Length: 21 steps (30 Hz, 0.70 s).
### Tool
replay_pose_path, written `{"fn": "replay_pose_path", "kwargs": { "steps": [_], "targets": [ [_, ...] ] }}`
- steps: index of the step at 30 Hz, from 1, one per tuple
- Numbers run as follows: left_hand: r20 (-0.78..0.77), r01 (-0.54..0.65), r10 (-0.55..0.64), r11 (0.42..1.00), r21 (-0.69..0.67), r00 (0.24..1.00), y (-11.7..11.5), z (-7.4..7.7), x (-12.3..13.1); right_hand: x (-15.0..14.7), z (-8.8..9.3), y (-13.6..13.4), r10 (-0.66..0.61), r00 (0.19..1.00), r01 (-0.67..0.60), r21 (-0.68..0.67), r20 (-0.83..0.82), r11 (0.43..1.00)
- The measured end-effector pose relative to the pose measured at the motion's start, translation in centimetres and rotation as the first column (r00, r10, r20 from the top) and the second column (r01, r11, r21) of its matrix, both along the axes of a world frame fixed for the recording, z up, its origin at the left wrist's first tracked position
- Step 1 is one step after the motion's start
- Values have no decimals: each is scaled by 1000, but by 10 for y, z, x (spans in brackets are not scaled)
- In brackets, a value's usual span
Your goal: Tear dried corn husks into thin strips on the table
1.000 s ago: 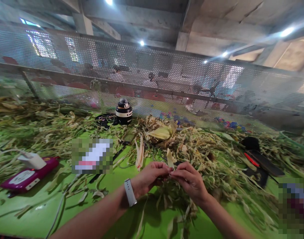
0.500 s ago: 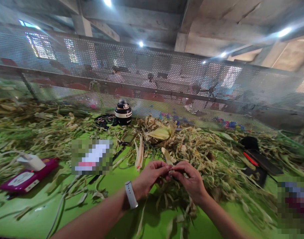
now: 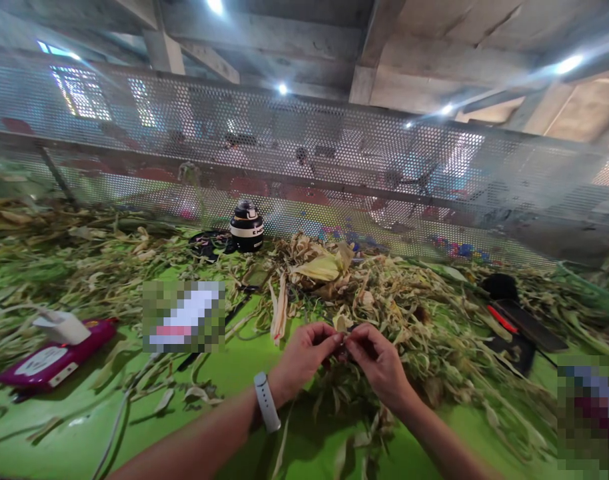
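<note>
My left hand (image 3: 304, 359) and my right hand (image 3: 377, 365) meet above the green table, both in a pinch. Between their fingertips is a dried leaf (image 3: 341, 323), curled and pale; most of it is hidden by the fingers. A heap of dried leaves (image 3: 399, 313) lies behind and under my hands, with stems trailing toward me. At the top of the heap sits a larger yellow-green husk (image 3: 322, 268). Left of my hands is a pale folded strip with reddish edges (image 3: 279, 310). A pale watch band (image 3: 267, 402) circles my left wrist.
A black jar-shaped bottle (image 3: 247, 228) stands at the back before a perforated metal screen (image 3: 304, 150). To the left lie a purple power strip (image 3: 57, 357) with a white plug and cable, and a blurred-out object (image 3: 184, 317). A dark tool with a red part (image 3: 504, 320) lies right.
The pale leaf that stuck up above my fingertips now shows shorter and lower. My left wrist has turned slightly; both hands stay together in nearly the same place.
</note>
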State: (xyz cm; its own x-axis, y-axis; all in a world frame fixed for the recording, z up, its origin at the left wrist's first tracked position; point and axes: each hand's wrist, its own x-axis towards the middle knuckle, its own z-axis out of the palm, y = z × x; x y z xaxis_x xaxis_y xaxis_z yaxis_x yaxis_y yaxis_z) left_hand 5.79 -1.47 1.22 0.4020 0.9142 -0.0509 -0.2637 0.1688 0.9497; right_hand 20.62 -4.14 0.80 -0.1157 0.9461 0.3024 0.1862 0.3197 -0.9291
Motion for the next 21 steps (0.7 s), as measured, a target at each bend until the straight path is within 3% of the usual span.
{"fn": "replay_pose_path", "kwargs": {
  "steps": [3,8,11,15,21],
  "targets": [
    [-1,-2,2,1000,-17,1000,-2,2,-1,-1,-2,0,-7,998,2,-75,-68,997],
    [0,42,-42,999,28,999,-4,4,-4,-2,-1,-1,-65,986,54,-76,-153,996],
    [-30,69,-67,995,68,997,-1,2,-4,-2,2,-3,-43,976,17,-121,-212,993],
    [-37,107,-107,994,9,994,1,0,-3,-3,5,-5,-18,955,-46,-207,-296,977],
    [-27,112,-113,993,-43,993,1,2,-4,0,-3,-3,-10,987,-9,-119,-163,993]
  ]
}}
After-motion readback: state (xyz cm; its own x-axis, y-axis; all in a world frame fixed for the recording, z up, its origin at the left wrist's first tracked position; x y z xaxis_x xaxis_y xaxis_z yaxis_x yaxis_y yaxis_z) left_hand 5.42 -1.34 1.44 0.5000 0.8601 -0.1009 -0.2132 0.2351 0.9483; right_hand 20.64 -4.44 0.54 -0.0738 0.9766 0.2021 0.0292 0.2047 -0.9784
